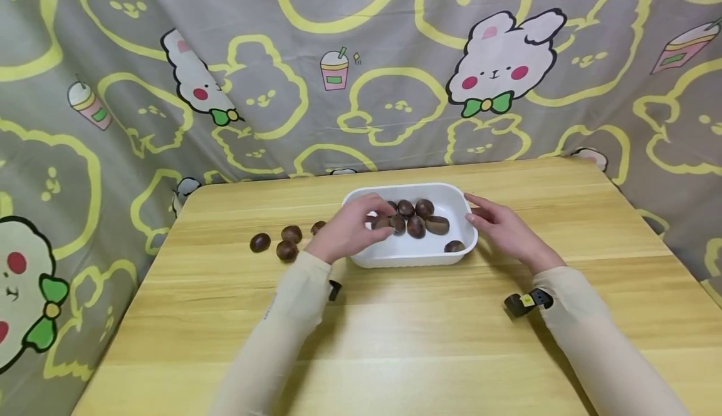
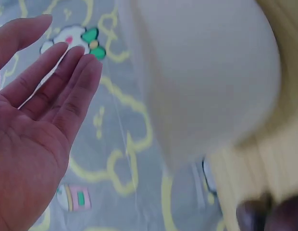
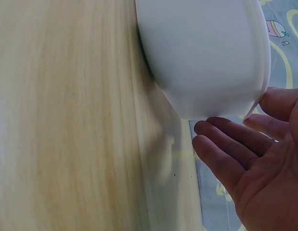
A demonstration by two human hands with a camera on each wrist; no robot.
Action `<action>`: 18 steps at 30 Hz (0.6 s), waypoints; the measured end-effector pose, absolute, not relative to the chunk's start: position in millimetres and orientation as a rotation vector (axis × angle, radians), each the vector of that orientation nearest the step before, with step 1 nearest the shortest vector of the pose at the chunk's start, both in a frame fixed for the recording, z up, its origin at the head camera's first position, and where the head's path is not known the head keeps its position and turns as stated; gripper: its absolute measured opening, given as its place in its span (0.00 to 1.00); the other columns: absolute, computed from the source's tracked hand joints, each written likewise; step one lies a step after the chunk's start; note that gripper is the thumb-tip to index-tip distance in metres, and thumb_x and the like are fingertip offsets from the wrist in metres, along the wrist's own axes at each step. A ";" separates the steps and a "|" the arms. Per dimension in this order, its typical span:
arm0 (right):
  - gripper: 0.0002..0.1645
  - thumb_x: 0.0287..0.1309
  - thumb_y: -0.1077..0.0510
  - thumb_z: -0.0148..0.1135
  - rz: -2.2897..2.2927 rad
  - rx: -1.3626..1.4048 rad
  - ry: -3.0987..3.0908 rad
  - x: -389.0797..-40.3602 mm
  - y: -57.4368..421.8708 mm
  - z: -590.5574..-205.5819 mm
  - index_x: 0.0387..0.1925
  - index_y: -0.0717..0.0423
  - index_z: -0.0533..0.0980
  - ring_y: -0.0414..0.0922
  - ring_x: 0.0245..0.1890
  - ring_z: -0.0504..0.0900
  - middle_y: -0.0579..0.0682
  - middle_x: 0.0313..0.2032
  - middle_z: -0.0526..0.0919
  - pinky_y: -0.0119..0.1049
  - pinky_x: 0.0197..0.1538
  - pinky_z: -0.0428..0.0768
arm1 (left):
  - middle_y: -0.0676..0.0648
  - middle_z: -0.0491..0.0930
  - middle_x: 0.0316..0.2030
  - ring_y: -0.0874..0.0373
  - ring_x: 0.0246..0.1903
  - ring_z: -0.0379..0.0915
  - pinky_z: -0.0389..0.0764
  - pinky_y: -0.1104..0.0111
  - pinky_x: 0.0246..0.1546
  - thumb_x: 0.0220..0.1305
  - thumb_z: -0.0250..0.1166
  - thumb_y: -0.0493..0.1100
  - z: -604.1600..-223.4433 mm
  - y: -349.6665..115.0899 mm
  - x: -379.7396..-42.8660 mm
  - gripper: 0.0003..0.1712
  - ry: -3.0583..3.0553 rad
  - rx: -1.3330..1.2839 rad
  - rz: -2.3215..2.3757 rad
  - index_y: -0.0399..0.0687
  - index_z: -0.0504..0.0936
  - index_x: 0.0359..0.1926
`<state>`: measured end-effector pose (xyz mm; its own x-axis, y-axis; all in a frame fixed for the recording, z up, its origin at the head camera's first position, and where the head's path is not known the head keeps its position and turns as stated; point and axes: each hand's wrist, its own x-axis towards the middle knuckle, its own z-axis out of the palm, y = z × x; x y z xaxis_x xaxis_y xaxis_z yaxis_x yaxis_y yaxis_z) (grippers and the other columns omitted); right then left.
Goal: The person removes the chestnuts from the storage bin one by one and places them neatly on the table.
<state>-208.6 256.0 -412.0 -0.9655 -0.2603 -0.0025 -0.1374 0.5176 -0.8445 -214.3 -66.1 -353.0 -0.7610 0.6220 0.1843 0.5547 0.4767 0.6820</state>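
The white tray point(image 1: 417, 260) stands on the wooden table point(image 1: 423, 341) between the 2 sets of fingers, and the larger share of the chestnuts point(image 1: 416, 227) appears to be inside it: about 8 show, most of them bunched just beside the left fingertips, with 1 apart in the near corner closest to the right fingers. The left hand point(image 1: 354, 227) reaches over the tray's left end, thumb and fingers well apart, with no chestnut plainly held between them. The right hand point(image 1: 507, 230) is at the opposite end, its fingers loosely extended and close together, the foremost tips touching the rim. Outside, 4 chestnuts lie on the table to the left of the left fingers, 1 of them partly covered by that hand, so I judge the work roughly 2/3 through (though whether chestnuts are going in or coming out cannot be told here). The left fingers hide part of the tray's near-left side and of the chestnuts beneath them, so the count is approximate. In the left wrist view, what seem to be 2 chestnuts are blurred and cut off; the right wrist view shows only the tray's outer wall above the fingertips, nothing of its contents.
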 end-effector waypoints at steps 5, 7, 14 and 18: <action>0.35 0.74 0.51 0.51 -1.446 -0.342 2.617 -208.9 257.0 -411.7 0.74 0.59 0.56 0.62 0.60 0.72 0.70 0.58 0.74 0.56 0.64 0.65 | 0.46 0.79 0.41 0.49 0.42 0.77 0.77 0.66 0.45 0.61 0.70 0.38 -360.2 -34.4 -215.7 0.13 2.604 1.047 1.065 0.40 0.83 0.47; 0.35 0.74 0.51 0.51 -1.446 -0.345 2.618 -208.9 257.5 -411.1 0.74 0.59 0.56 0.62 0.60 0.73 0.69 0.58 0.74 0.57 0.64 0.65 | 0.45 0.79 0.43 0.50 0.42 0.77 0.76 0.68 0.44 0.62 0.70 0.38 -364.2 -22.4 -216.7 0.14 2.576 1.024 1.052 0.40 0.83 0.48; 0.34 0.74 0.51 0.51 -1.456 -0.352 2.603 -208.5 258.2 -410.4 0.74 0.57 0.56 0.60 0.59 0.73 0.69 0.56 0.76 0.57 0.64 0.65 | 0.48 0.81 0.46 0.57 0.46 0.77 0.73 0.77 0.47 0.62 0.69 0.38 -374.3 14.0 -223.2 0.17 2.560 1.040 0.915 0.41 0.82 0.52; 0.34 0.74 0.51 0.51 -1.459 -0.354 2.601 -209.5 257.4 -410.5 0.74 0.58 0.57 0.60 0.59 0.74 0.68 0.56 0.77 0.56 0.64 0.66 | 0.48 0.80 0.48 0.61 0.48 0.75 0.71 0.80 0.49 0.61 0.70 0.38 -377.2 29.4 -227.5 0.20 2.536 1.060 0.851 0.40 0.80 0.54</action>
